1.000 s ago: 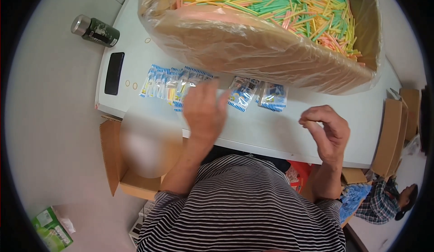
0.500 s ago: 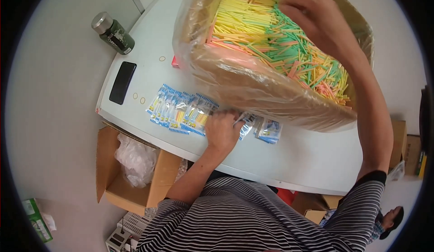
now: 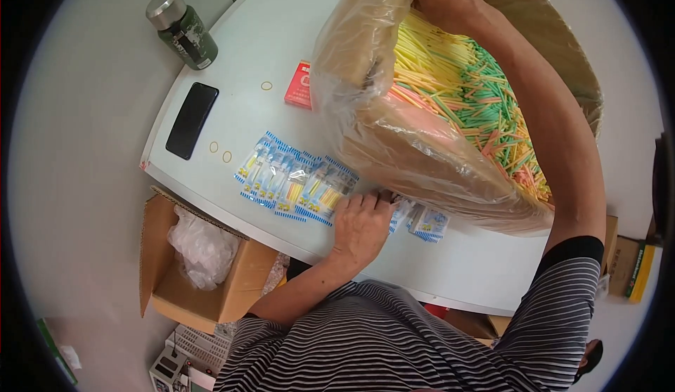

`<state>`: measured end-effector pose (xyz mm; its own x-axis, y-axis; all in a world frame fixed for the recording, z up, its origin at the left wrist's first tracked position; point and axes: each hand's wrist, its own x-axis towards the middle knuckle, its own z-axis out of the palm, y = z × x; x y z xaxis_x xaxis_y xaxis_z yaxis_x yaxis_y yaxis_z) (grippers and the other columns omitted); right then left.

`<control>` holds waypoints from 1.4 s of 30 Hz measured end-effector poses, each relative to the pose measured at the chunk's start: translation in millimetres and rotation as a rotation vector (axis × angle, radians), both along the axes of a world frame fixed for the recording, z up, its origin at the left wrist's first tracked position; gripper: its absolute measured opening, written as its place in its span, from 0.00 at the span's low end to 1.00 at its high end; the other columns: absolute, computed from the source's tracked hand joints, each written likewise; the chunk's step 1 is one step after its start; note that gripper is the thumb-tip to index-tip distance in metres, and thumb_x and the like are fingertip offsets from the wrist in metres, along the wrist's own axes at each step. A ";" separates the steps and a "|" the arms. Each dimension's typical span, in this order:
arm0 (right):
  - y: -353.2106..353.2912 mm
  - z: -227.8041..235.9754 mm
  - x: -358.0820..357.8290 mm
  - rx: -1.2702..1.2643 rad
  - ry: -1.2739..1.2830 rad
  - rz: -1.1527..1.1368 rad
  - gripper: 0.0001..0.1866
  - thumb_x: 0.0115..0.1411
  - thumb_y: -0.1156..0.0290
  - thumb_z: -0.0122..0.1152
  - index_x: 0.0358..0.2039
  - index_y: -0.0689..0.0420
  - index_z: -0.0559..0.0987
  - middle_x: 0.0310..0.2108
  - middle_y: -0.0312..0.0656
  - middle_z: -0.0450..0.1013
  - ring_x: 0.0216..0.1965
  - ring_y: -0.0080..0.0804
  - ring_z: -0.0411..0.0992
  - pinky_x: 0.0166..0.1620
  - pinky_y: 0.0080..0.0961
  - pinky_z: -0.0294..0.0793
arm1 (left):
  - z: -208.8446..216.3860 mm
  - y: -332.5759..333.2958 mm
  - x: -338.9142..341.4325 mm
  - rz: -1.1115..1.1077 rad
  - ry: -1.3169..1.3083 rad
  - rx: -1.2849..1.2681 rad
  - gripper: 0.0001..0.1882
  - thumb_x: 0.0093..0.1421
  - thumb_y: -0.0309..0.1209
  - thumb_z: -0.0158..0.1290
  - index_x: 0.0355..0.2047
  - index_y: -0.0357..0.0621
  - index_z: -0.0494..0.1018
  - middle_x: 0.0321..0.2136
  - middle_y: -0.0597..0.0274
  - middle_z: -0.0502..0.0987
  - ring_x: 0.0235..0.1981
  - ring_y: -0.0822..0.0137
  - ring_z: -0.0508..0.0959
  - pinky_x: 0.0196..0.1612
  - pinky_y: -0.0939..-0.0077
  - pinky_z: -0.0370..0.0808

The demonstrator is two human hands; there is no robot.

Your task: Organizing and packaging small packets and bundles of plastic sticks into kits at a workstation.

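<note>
A big cardboard box point(image 3: 415, 135) lined with clear plastic holds many thin straws point(image 3: 485, 82) in yellow, green, orange and pink. My right hand point(image 3: 453, 4) reaches into its far left corner, fingers curled against the inner edge. Shadow hides the fingertips and whatever they hold. My left hand point(image 3: 362, 227) rests on the table by the box's near side, fingers closed on a small clear packet that it mostly covers. To its left, several blue-and-white clear packets point(image 3: 295, 184) with straws inside overlap in a row. More packets point(image 3: 429, 223) lie to its right.
On the white table point(image 3: 253, 118) are a black phone point(image 3: 192, 121), a red pack point(image 3: 299, 86) and rubber bands point(image 3: 266, 86). A green flask point(image 3: 183, 30) stands at the far left. Below the table's left edge, an open carton point(image 3: 232, 297) contains crumpled plastic point(image 3: 204, 251).
The box has shifted to the right and turned, uncovering more of the red pack. My right hand has moved left to the box's far corner. My left hand stays among the packets.
</note>
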<state>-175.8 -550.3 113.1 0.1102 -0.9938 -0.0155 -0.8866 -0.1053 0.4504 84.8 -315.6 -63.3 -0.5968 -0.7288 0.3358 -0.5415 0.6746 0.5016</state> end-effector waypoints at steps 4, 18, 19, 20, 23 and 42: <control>5.1 -3.9 -16.3 -0.018 -0.110 0.011 0.17 0.64 0.65 0.50 0.38 0.67 0.80 0.38 0.58 0.79 0.42 0.52 0.78 0.45 0.45 0.76 | 4.4 -5.8 7.4 0.024 -0.028 -0.043 0.15 0.58 0.38 0.58 0.40 0.40 0.79 0.31 0.60 0.76 0.31 0.62 0.74 0.36 0.65 0.68; 223.1 121.2 -8.1 0.080 -2.046 -0.083 0.14 0.70 0.63 0.52 0.42 0.64 0.71 0.24 0.40 0.72 0.20 0.29 0.73 0.25 0.19 0.72 | 34.0 17.8 48.7 0.010 0.583 0.492 0.07 0.67 0.28 0.53 0.39 0.35 0.76 0.31 0.58 0.81 0.28 0.64 0.79 0.31 0.74 0.72; 251.6 109.5 -5.3 0.046 -2.130 -0.068 0.13 0.71 0.64 0.49 0.42 0.62 0.68 0.24 0.40 0.69 0.15 0.27 0.69 0.18 0.17 0.69 | 35.2 19.0 50.8 0.069 0.748 0.803 0.08 0.69 0.29 0.51 0.41 0.35 0.75 0.31 0.60 0.81 0.26 0.69 0.78 0.29 0.78 0.72; 281.2 90.5 1.5 0.010 -2.213 -0.053 0.11 0.72 0.65 0.47 0.43 0.61 0.66 0.23 0.39 0.67 0.10 0.24 0.65 0.12 0.15 0.67 | 37.5 20.5 53.0 0.130 0.905 1.119 0.10 0.70 0.30 0.49 0.43 0.35 0.75 0.30 0.62 0.80 0.25 0.73 0.78 0.27 0.81 0.72; 359.9 44.4 36.0 0.038 -2.484 -0.215 0.13 0.71 0.63 0.50 0.45 0.61 0.66 0.21 0.42 0.66 0.09 0.31 0.63 0.05 0.22 0.63 | 43.6 13.8 44.1 0.085 1.008 1.339 0.10 0.71 0.31 0.49 0.45 0.36 0.73 0.32 0.65 0.80 0.28 0.81 0.76 0.28 0.84 0.73; 445.0 -184.9 55.9 -0.647 -1.511 -0.673 0.11 0.73 0.68 0.45 0.47 0.62 0.69 0.47 0.49 0.77 0.49 0.33 0.73 0.57 0.29 0.67 | 18.7 18.6 14.0 0.076 0.783 0.994 0.09 0.66 0.28 0.57 0.35 0.32 0.78 0.28 0.67 0.81 0.29 0.82 0.75 0.30 0.84 0.70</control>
